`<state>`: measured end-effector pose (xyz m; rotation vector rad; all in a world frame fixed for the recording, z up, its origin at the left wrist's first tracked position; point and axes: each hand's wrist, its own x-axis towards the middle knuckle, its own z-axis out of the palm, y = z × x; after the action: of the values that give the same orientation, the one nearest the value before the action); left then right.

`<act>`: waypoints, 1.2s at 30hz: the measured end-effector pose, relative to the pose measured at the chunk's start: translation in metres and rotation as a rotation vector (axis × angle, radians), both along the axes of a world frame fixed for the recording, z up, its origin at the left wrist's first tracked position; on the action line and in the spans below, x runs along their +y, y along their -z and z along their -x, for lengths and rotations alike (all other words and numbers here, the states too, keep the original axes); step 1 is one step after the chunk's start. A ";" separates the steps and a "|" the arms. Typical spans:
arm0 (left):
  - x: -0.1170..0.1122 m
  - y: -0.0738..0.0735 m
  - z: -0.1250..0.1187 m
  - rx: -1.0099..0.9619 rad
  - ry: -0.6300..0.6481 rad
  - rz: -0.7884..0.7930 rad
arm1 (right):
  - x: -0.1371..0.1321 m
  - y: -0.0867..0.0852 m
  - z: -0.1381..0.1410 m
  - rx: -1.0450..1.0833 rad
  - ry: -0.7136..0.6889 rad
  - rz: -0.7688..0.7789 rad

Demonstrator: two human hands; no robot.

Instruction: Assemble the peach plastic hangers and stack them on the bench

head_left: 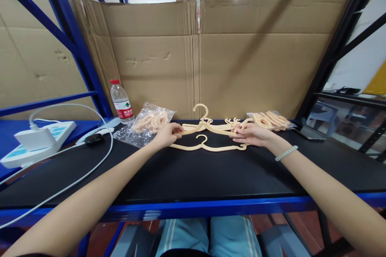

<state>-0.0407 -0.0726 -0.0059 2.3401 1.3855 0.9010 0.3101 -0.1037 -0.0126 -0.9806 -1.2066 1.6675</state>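
Two cream plastic hangers lie on the black shelf top [193,172]. The farther hanger [208,125] rests on a small stack of hanger parts, its hook pointing up. My left hand [167,133] pinches its left arm tip. My right hand [252,134] grips its right end. The nearer hanger [208,146] lies flat just in front, between both hands, touched by neither as far as I can tell.
A clear bag of cream rings [149,123] lies left, another bag of parts [271,120] right. A water bottle [121,102] stands at back left, beside a white power strip [36,140] with cables. Cardboard sheets [241,52] wall the back.
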 end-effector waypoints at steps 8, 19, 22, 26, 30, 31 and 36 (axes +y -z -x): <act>-0.001 0.000 -0.001 0.003 -0.016 -0.019 | -0.002 -0.004 -0.004 0.020 -0.098 0.086; -0.008 -0.001 -0.007 0.009 -0.022 -0.063 | -0.001 -0.003 -0.003 -0.057 -0.015 0.098; -0.010 -0.002 -0.008 0.015 -0.028 -0.084 | 0.000 -0.003 -0.004 -0.040 -0.006 0.098; -0.010 -0.003 -0.007 0.025 -0.045 -0.103 | -0.002 -0.006 -0.001 -0.028 0.014 0.136; -0.009 -0.003 -0.007 0.035 -0.053 -0.114 | -0.004 -0.008 0.002 -0.030 0.060 0.152; -0.009 -0.003 -0.007 0.037 -0.054 -0.116 | -0.004 -0.008 0.002 -0.033 0.068 0.151; -0.011 -0.003 -0.007 0.037 -0.057 -0.128 | -0.001 -0.006 0.001 -0.049 0.098 0.111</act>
<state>-0.0332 -0.0832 -0.0026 2.4335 1.4557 0.9945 0.3089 -0.1046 -0.0069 -1.1360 -1.0895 1.6559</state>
